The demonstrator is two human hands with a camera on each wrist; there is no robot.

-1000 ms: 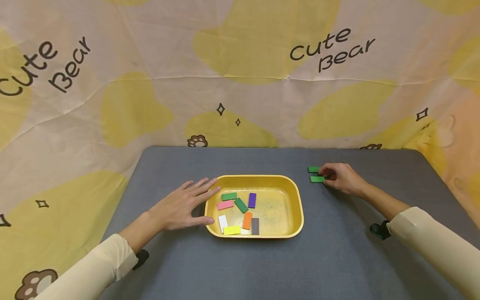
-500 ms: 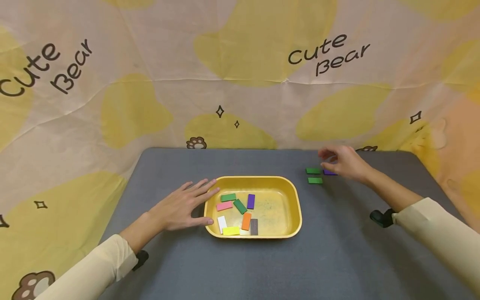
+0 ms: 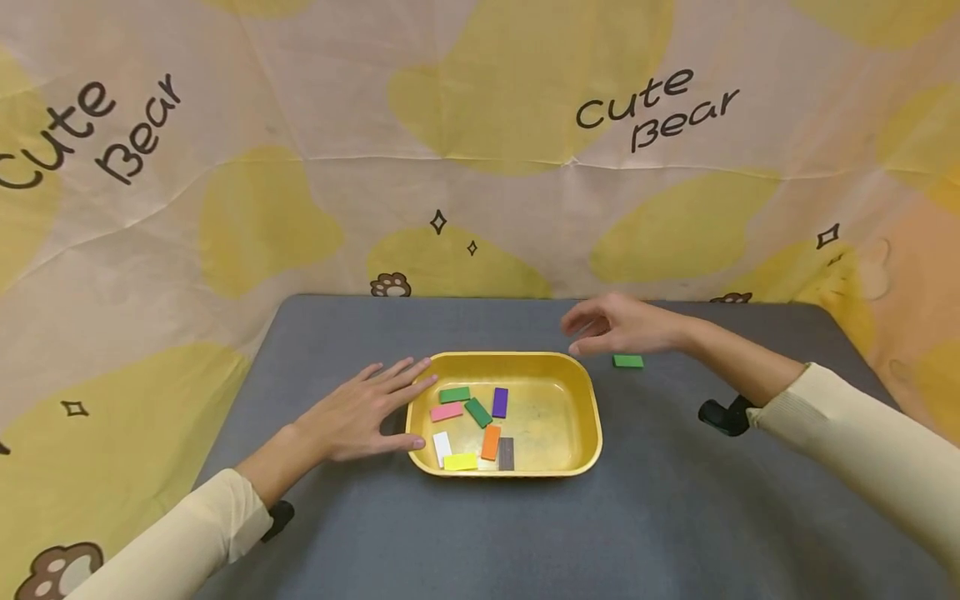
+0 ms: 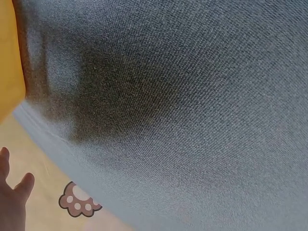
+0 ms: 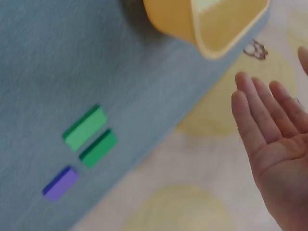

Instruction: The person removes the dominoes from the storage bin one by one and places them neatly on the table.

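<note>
My left hand (image 3: 371, 408) lies with fingers spread at the left rim of a yellow plastic tray (image 3: 558, 421). Above the tray's far right corner hovers my right hand (image 3: 618, 325), fingers loosely bent; in the right wrist view its palm (image 5: 284, 159) holds nothing. A green block (image 3: 627, 361) lies on the table right of the tray. The right wrist view shows this pair of green blocks (image 5: 98, 148) side by side, with a purple block (image 5: 61, 184) beside them. In the head view the hand and forearm hide the second green block and that purple one.
Inside the tray lie several flat blocks, among them a pink (image 3: 446, 412), an orange (image 3: 491, 442), a yellow (image 3: 460, 462), a white (image 3: 442, 448) and a grey one (image 3: 506, 454). A printed cloth (image 3: 480, 192) hangs behind the grey table (image 3: 480, 533).
My right hand has lifted off the blocks at the table's right, leaving a purple block beside the green pair, and has moved left to the tray's far corner. My left hand has stayed put.
</note>
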